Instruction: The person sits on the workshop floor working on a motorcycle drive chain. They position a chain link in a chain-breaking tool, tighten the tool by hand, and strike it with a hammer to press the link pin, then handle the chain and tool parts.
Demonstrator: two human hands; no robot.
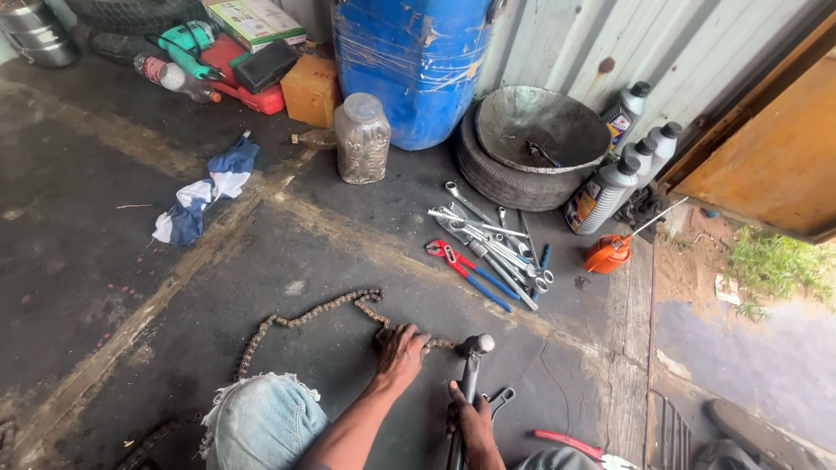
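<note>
We see the left hand (401,352) pressed flat, fingers spread, on a rusty drive chain (306,319) that lies in a loose loop on the dark concrete floor (87,261); the hand grips nothing, it only pins the chain down. Just beside the chain, toward the doorway, the right hand (473,424) is clenched around the handle of a hammer (471,365), whose metal head sits next to the chain's end. Beyond the chain lies a heap of spanners (496,239) with red-and-blue pliers (466,268) at its near edge. Farther from the chain stand a blue barrel (414,61), a clear jar (362,137), a metal bowl on a tyre (540,130) and grey oil bottles (601,191). An orange oil can (608,252) sits past the spanners. A crumpled rag (205,191) lies well apart from the chain
</note>
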